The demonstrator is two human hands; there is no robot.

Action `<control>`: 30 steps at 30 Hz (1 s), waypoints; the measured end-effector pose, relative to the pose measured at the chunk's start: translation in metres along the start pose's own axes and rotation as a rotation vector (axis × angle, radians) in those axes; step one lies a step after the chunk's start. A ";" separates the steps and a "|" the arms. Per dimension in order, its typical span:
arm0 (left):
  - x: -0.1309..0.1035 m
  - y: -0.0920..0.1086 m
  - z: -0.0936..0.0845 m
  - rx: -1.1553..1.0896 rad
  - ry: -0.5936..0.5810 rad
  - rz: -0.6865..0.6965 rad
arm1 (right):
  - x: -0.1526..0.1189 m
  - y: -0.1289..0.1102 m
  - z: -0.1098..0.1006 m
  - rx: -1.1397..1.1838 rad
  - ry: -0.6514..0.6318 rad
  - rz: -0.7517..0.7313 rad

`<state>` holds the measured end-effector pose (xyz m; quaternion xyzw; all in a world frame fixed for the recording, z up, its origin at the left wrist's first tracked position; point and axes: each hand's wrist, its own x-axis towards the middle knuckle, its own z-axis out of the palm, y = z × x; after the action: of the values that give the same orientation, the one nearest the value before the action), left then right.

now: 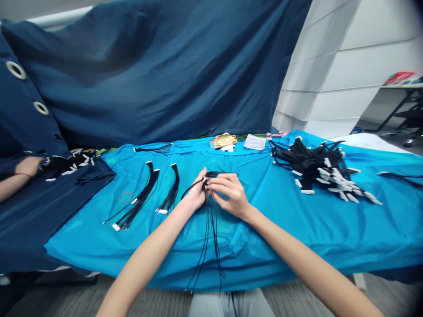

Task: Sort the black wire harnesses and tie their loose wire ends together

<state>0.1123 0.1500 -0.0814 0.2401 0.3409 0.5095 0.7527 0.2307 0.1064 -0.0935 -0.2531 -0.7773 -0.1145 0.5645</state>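
The left hand [197, 193] gripped black wires [217, 250] near the middle of the bench's [271, 259] front edge. The right hand [233, 193] pinched them by a little white plug [205, 175]. Holding tight on the left and pinching gently seemed best.

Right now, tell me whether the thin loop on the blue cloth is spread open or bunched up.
Spread open: the thin loop forms a ring, with blue cloth showing inside.

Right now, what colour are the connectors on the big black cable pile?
The plastic connectors are white; clearest in the head view.
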 end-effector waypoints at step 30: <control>-0.018 -0.008 0.013 0.156 0.039 0.391 | -0.003 0.008 -0.005 -0.362 0.021 -0.014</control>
<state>0.1225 0.1303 -0.0738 0.3495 0.3408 0.6223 0.6120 0.2392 0.1098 -0.0956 -0.3439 -0.7398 -0.2589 0.5171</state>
